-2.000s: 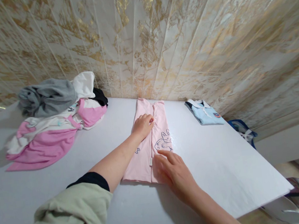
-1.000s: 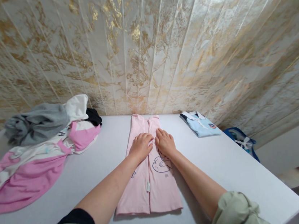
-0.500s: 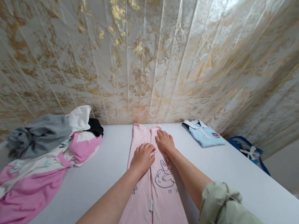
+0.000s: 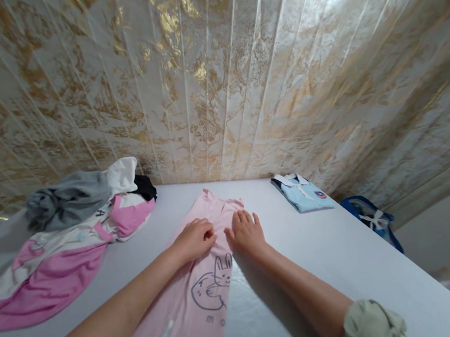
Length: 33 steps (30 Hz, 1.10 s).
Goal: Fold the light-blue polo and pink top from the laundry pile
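Note:
A long pink garment (image 4: 213, 323) with a line-drawn rabbit print and a small white label lies on the white table, slanting from the back middle to the lower left. My left hand (image 4: 195, 240) is closed, with curled fingers on the garment's upper left part. On the right edge of its upper part rests my right hand (image 4: 247, 234), fingers apart and palm down. The garment's top end looks bunched near my right fingertips. My left forearm covers part of its left side.
To the left lies a pile of clothes: a grey piece (image 4: 67, 201), a pink and white piece (image 4: 63, 270) and a black piece (image 4: 145, 187). A folded light-blue shirt (image 4: 302, 194) sits at the back right. Beyond the table's right edge is a blue bag (image 4: 373, 221). A patterned curtain (image 4: 198, 84) hangs behind.
The pink garment has turned, its lower end swinging left, and its top has become more wrinkled. My left hand has moved left. My right hand has come slightly nearer, with fingers spread.

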Available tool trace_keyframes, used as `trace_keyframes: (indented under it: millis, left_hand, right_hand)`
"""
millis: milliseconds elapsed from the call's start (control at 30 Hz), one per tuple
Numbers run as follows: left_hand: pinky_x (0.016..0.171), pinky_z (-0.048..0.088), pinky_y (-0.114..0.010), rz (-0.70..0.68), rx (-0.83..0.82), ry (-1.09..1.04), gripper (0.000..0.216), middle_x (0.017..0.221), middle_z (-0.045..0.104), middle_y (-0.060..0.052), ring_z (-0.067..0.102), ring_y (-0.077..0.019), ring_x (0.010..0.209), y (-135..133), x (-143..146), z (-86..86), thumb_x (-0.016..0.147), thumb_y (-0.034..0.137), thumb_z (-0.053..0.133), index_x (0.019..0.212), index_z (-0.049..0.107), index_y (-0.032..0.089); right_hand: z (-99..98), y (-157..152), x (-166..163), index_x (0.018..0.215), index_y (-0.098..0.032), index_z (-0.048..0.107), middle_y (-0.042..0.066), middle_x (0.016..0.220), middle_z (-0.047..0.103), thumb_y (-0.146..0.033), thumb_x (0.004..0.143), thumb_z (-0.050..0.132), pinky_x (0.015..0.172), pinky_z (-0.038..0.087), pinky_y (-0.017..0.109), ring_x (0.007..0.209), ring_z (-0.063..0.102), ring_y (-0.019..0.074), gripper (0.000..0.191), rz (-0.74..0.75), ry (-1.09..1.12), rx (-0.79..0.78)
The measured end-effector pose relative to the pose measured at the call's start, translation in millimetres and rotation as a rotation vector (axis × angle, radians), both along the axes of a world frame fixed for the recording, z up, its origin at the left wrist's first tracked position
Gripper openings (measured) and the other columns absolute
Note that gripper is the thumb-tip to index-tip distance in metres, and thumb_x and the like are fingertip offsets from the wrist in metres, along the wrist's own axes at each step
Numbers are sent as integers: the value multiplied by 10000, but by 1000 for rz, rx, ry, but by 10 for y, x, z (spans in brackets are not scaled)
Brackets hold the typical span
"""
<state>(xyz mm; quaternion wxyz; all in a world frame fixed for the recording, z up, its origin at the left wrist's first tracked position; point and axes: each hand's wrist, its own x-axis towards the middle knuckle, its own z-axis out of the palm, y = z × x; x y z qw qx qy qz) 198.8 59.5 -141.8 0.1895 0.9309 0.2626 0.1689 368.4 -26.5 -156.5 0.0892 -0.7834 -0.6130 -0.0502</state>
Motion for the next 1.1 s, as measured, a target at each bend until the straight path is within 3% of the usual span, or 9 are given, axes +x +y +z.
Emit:
trace_keyframes:
  millis: [100, 200, 300, 400, 567, 733, 833, 967, 1100]
  left_hand:
    - [686, 384, -262, -12, -52, 80, 311, 660, 586, -12, 547, -171, 726, 36, -251, 80, 828, 356, 520, 563, 530, 194]
    - [613, 353, -262, 54, -84, 249, 334, 601, 582, 1, 531, -158, 612, 3, -356, 224, 815, 408, 533, 557, 546, 196]
    - [644, 356, -281, 109, 53, 313, 224, 684, 636, -17, 561, -180, 657, -132, -246, 395, 801, 342, 557, 630, 601, 204]
    - [676, 373, -282, 88, 109, 224, 164, 802, 659, -36, 593, -192, 766, -314, 23, 455, 826, 236, 515, 707, 624, 205]
    - [687, 402, -260, 95, 43, 101, 166, 937, 642, -24, 613, -170, 809, -518, 364, 180, 902, 242, 466, 888, 629, 218]
    - [694, 410, -245, 135, 18, -9, 152, 968, 608, -11, 611, -154, 844, -536, 345, -103, 928, 254, 457, 924, 608, 233]
    - [714, 417, -239, 137, -60, -52, 158, 977, 612, -3, 609, -146, 859, -504, 323, -126, 929, 257, 457, 909, 612, 239]
    - [725, 421, -235, 134, -110, -77, 156, 1029, 619, 11, 609, -139, 873, -479, 335, -114, 926, 265, 469, 993, 610, 261]
    - [729, 424, -242, 143, -80, -45, 156, 1027, 605, 13, 610, -148, 888, -489, 343, -122, 915, 300, 504, 1042, 587, 265]
  right_hand:
    - [114, -328, -103, 1273, -166, 558, 164, 1321, 554, -409, 905, 516, 1113, 188, 501, 1266, 439, 289, 443, 128, 3, 4]
    - [225, -472, 29, 1099, -241, 635, 81, 1124, 644, -264, 900, 524, 1026, 332, 442, 1092, 554, 235, 229, 202, 100, 17]
    - [246, -405, 327, 1066, -222, 626, 65, 1031, 636, -161, 865, 517, 860, 442, 336, 965, 591, 197, 237, 107, 304, 128]
    - [159, -242, 566, 1083, -217, 611, 49, 1037, 604, -107, 818, 520, 784, 462, 279, 865, 602, 149, 301, 102, 528, 157]
    - [-29, -80, 626, 1000, -238, 653, 16, 951, 587, -105, 789, 546, 817, 436, 284, 852, 579, 147, 271, 197, 543, 155]
    - [-68, -56, 677, 878, -202, 662, 14, 898, 571, -127, 801, 519, 806, 442, 268, 834, 569, 144, 179, 250, 658, 233]
    - [-40, -48, 721, 901, -196, 656, 24, 923, 582, -157, 819, 515, 822, 454, 283, 869, 571, 155, 168, 262, 710, 215]
    - [-42, -42, 733, 986, -219, 653, 43, 1108, 585, -149, 822, 523, 905, 439, 305, 985, 574, 160, 221, 314, 700, 180]
    - [-95, -26, 740, 901, -200, 647, 56, 1110, 585, -99, 813, 509, 941, 426, 301, 1041, 565, 162, 192, 324, 644, 199]
